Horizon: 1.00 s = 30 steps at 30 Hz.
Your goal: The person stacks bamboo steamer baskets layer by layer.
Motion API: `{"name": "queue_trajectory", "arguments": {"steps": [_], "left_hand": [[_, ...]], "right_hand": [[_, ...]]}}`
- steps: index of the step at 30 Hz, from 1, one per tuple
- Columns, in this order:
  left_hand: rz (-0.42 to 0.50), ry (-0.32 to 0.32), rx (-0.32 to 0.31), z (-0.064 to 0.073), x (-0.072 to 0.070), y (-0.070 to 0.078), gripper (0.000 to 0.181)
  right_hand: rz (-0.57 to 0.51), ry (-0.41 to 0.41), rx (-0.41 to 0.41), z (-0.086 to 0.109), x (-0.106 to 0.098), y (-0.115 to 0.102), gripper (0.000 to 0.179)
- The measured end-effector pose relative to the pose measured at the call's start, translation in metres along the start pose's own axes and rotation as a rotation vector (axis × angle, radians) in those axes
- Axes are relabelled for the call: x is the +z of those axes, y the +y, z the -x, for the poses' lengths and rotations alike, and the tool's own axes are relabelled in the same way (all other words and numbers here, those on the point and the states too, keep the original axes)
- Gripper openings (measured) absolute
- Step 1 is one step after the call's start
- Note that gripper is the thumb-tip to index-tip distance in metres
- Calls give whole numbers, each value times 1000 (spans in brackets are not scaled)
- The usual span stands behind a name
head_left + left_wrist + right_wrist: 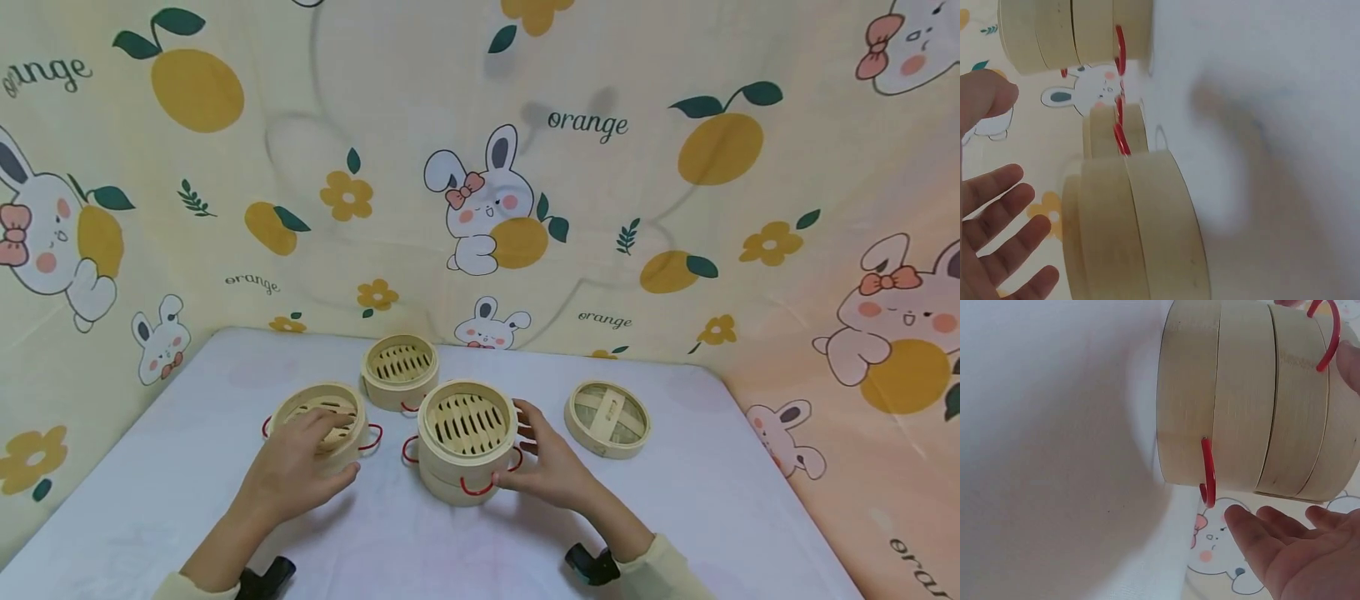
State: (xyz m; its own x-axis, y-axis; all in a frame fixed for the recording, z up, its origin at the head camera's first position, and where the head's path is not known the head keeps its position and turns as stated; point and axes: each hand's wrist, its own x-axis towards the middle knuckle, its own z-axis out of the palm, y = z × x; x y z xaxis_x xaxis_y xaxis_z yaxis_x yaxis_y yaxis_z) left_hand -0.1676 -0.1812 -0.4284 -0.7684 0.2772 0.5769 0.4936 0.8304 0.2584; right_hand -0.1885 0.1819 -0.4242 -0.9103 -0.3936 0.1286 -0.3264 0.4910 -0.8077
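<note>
A stack of two bamboo steamer baskets point(467, 425) with red handles stands near the table's middle, its slatted top facing up. My right hand point(551, 467) is at its right side, thumb by a red handle and fingers extended along the upper basket. In the right wrist view a narrow gap shows between the fingers point(1247, 531) and the stack point(1247, 400); the thumb lies by the upper tier. My left hand point(300, 467) is over another steamer basket point(348, 454) on the left. The left wrist view shows its fingers point(1022, 244) spread, apart from that basket point(1141, 231).
Behind the stack sits a further steamer basket point(401, 387) with a red handle. A round bamboo lid point(607, 419) lies to the right on the white tablecloth point(705, 500). A printed cloth backdrop point(420, 100) rises behind and beside the table.
</note>
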Motion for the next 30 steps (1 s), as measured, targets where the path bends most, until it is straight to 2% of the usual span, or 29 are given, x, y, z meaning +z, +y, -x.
{"name": "queue_trajectory", "arguments": {"steps": [12,18,23,30], "left_hand": [[-53,-7,-14,13,-2,-19,50],[-86,-26,-34,17,-3,-22,43],[-76,-47,-47,17,-5,-23,41],[-60,-29,-38,17,-2,-24,34]], "right_hand": [[-17,-43,20,-2,-1,-1,99],[-6,-43,22,-3,1,-1,102],[-12,-33,34,-4,2,-2,103],[-27,-22,38,-5,4,0,106]]}}
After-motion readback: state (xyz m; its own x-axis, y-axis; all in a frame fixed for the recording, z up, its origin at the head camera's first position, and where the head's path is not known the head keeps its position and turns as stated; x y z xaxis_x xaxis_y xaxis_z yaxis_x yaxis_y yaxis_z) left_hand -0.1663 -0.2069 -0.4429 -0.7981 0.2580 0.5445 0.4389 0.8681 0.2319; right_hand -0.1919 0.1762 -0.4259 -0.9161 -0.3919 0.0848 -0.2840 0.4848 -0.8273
